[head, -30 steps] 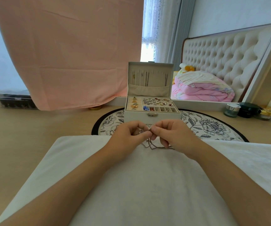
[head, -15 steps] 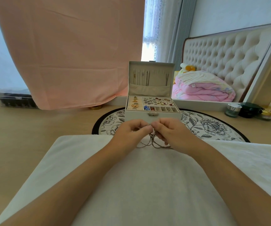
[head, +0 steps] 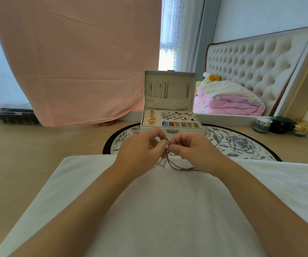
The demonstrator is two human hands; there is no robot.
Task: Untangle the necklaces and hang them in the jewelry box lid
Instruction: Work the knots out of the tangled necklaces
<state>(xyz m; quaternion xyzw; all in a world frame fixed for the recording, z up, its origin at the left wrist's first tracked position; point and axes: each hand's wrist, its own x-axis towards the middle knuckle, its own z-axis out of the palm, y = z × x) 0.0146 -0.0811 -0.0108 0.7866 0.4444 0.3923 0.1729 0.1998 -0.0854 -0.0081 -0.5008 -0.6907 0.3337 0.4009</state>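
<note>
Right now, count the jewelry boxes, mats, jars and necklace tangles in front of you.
Jewelry box: 1
Floral mat: 1
Jars: 3 (silver-lidded jar, black jar, gold jar)
Necklace tangle: 1, strands uncountable
Total: 6

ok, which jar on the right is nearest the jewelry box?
The silver-lidded glass jar, leftmost of three; the black jar and gold jar sit farther right.

Nothing legible on show here: the small white tag point(head: 218, 97) on the pink quilt point(head: 229, 107) is too tiny to read, the jars point(head: 262, 125) off to the right show no lettering I can make out, and the jewelry box point(head: 169, 103) carries no readable mark.
</note>
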